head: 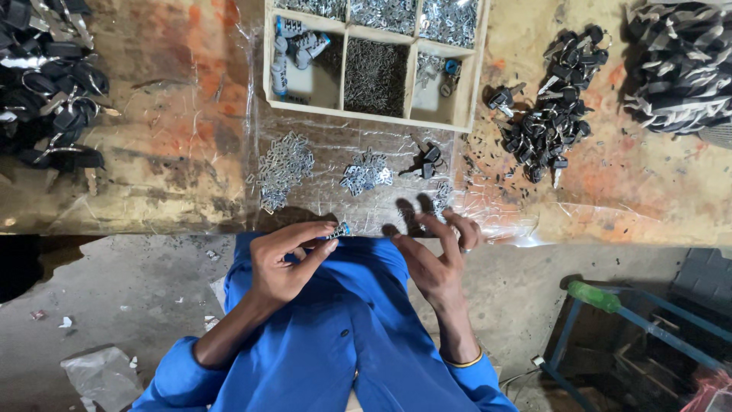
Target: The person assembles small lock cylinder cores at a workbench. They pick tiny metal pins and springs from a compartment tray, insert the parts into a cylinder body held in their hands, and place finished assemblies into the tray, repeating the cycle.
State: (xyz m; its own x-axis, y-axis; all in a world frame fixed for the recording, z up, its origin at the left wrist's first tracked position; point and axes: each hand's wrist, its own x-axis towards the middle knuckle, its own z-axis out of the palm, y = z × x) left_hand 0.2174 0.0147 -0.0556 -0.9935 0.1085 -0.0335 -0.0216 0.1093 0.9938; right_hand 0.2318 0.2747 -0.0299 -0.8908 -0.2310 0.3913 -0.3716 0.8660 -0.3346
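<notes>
Over worn bench (152, 168), left hand (286, 259) pinches small metal part (336, 230) lengthwise left-right.

Worn tabletop (175, 114), orange-stained, partly under clear plastic sheet (343, 206) | grey concrete floor (114, 297) littered with paper scraps | blue metal frame (648, 320) with green handle at lower right | light dim, even

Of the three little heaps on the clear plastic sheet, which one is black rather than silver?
The rightmost heap, just below the wooden tray. It is small and black; the left heap and middle heap are shiny silver metal pieces.
</notes>
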